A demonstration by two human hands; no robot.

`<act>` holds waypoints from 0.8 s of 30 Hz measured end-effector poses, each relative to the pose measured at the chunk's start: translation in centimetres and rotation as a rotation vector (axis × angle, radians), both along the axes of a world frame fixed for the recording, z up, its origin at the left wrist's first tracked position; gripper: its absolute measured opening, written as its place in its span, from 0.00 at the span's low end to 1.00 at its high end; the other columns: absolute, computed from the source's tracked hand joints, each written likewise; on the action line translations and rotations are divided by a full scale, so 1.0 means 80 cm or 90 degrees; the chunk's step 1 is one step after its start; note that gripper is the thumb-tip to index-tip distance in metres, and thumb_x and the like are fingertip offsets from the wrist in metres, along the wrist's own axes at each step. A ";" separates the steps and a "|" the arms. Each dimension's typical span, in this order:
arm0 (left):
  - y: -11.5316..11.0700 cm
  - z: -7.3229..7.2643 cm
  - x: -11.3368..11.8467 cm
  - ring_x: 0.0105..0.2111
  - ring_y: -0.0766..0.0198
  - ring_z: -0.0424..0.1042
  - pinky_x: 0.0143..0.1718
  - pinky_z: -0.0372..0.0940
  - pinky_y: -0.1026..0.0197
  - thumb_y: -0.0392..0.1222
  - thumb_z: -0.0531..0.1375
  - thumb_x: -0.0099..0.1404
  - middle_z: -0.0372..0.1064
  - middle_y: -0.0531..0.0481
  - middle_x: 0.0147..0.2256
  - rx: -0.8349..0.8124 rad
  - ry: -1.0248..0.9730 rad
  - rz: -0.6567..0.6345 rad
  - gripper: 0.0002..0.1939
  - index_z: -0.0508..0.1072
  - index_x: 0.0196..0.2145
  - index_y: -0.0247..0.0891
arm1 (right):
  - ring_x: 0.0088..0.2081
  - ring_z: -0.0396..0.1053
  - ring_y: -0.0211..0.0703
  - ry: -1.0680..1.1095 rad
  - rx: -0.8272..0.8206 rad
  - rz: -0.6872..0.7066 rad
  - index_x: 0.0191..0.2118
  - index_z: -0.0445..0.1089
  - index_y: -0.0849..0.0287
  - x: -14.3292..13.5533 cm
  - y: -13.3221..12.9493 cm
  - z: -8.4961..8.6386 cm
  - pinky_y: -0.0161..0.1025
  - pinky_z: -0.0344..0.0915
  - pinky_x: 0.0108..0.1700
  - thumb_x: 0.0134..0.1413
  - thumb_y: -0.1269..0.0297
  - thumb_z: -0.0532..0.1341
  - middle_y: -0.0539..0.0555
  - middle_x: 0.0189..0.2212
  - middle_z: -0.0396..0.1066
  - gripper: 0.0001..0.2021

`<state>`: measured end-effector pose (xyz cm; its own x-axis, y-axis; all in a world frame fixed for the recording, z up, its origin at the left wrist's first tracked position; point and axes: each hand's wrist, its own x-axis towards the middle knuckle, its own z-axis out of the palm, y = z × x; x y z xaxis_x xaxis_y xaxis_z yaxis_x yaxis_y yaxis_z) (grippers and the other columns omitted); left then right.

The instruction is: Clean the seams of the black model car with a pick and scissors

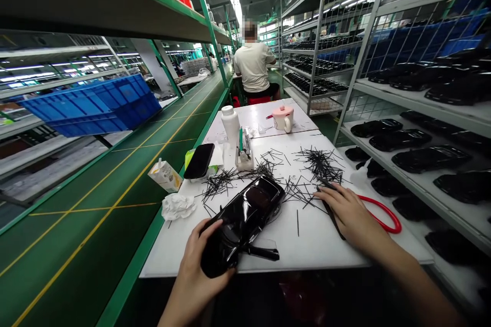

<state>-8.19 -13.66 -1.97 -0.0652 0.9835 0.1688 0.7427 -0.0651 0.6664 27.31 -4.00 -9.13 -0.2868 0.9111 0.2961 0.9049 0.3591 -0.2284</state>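
Gleaming black, a model car (253, 199) lies aslant on the white worktop (314, 253), a panel jutting from its side, its near end at the left hand (195, 258) and the rest reaching between both hands. The left hand curves around that end, gripping it between thumb and fingers; farther right, the right hand (351, 214) lies palm down over a dark tool (337, 227), its grip too hidden to tell, beside a red loop (389, 220).
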 end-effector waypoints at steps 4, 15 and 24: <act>0.003 0.005 0.006 0.64 0.46 0.55 0.64 0.53 0.37 0.35 0.62 0.53 0.53 0.46 0.62 -0.013 -0.009 -0.032 0.33 0.64 0.57 0.51 | 0.54 0.65 0.57 0.058 0.023 -0.088 0.56 0.65 0.60 0.018 -0.004 0.007 0.54 0.66 0.55 0.64 0.63 0.48 0.60 0.51 0.71 0.19; 0.020 0.016 0.026 0.63 0.46 0.56 0.62 0.58 0.39 0.34 0.64 0.51 0.54 0.45 0.62 -0.001 0.036 -0.144 0.34 0.64 0.55 0.52 | 0.47 0.69 0.57 0.040 -0.051 -0.211 0.54 0.65 0.60 0.039 -0.028 0.015 0.52 0.66 0.48 0.64 0.55 0.48 0.61 0.48 0.70 0.20; 0.013 0.031 0.052 0.63 0.46 0.58 0.61 0.59 0.40 0.39 0.68 0.53 0.54 0.44 0.63 0.055 0.004 -0.071 0.37 0.61 0.59 0.51 | 0.40 0.71 0.50 0.244 0.029 -0.056 0.44 0.69 0.54 0.008 -0.044 0.055 0.45 0.68 0.42 0.64 0.56 0.54 0.57 0.40 0.73 0.11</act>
<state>-4.02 -12.66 0.49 0.0457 0.9663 0.2532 0.7321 -0.2049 0.6497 27.97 -7.55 -4.75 -0.0688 0.9110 0.4067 0.7850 0.3010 -0.5414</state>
